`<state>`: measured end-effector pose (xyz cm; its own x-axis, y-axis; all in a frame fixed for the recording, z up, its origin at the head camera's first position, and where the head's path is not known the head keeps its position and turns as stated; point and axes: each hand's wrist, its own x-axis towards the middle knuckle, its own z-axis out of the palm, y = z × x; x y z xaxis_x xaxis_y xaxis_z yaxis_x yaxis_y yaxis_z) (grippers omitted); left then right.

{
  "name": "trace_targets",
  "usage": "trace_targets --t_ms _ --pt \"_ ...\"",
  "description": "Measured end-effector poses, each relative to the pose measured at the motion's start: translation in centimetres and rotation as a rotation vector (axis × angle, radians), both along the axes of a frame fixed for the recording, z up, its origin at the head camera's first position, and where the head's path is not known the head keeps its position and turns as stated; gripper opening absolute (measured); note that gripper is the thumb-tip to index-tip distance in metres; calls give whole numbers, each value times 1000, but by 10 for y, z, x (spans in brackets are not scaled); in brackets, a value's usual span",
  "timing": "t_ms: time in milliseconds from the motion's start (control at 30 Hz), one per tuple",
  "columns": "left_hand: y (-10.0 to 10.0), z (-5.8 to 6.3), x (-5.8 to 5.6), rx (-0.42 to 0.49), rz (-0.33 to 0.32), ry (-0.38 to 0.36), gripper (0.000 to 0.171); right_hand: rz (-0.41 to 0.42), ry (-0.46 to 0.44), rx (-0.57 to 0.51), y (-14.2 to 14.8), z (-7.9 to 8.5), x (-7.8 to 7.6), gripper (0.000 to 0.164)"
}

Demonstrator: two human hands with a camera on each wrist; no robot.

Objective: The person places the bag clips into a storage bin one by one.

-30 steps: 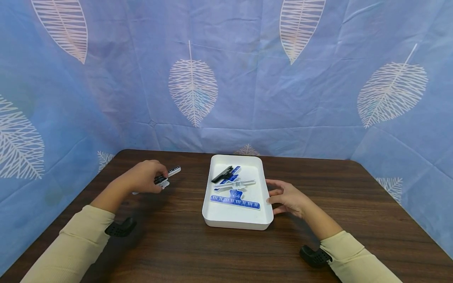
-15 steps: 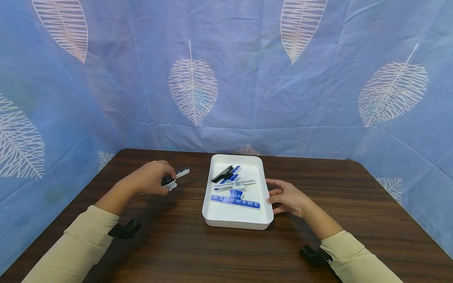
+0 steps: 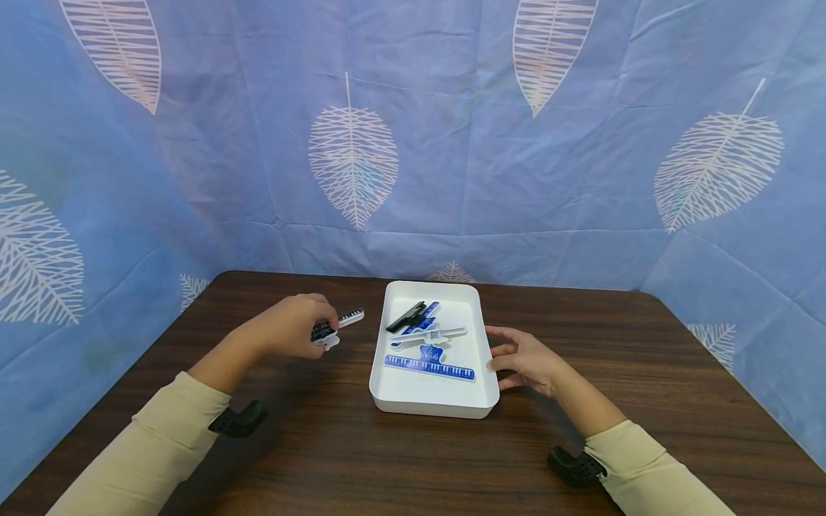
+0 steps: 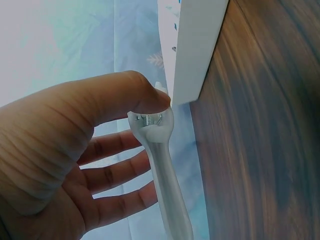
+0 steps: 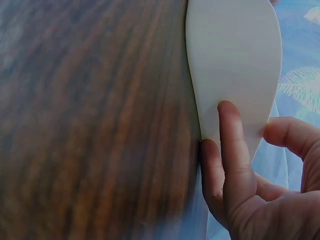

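Note:
My left hand [image 3: 293,326] pinches a white clip [image 3: 351,317] with a black piano-key pattern, above the table left of the tray. In the left wrist view, the thumb presses the clip's handle beside its metal spring [image 4: 149,120], and the long white bar slants downward. At the right side of the white tray [image 3: 419,398], my right hand [image 3: 525,362] rests its fairly straight fingers on the outer wall. The right wrist view shows fingertips [image 5: 229,107] on that wall and another digit at the rim. Inside the tray lie a black clip [image 3: 403,319], a white clip [image 3: 448,333] and blue piano-key clips [image 3: 429,368].
The tray stands on a dark wooden table [image 3: 413,466]. Behind the table hangs a blue cloth [image 3: 426,179] with white leaf prints. The tray's left wall [image 3: 379,344] lies to the right of the held clip.
My left hand has moved right with the white clip, bringing it closer to the tray. The right hand, the tray and the clips inside it have stayed in place.

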<state>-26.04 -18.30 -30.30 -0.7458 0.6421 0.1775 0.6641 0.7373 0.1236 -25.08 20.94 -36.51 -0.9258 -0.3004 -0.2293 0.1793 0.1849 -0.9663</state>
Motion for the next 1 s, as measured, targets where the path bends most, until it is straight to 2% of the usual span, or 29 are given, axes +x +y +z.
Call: trace_targets --t_ms 267,467,733,1000 --pt "21 2 4 -3 -24 -29 29 7 -7 -6 0 0 0 75" --pt "37 4 6 12 -78 -30 29 10 -6 -5 0 0 0 75" --pt "59 6 4 -51 -71 -27 30 15 -5 -8 0 0 0 75" --pt "78 7 2 -81 -120 -35 31 5 -4 -3 0 0 0 75"
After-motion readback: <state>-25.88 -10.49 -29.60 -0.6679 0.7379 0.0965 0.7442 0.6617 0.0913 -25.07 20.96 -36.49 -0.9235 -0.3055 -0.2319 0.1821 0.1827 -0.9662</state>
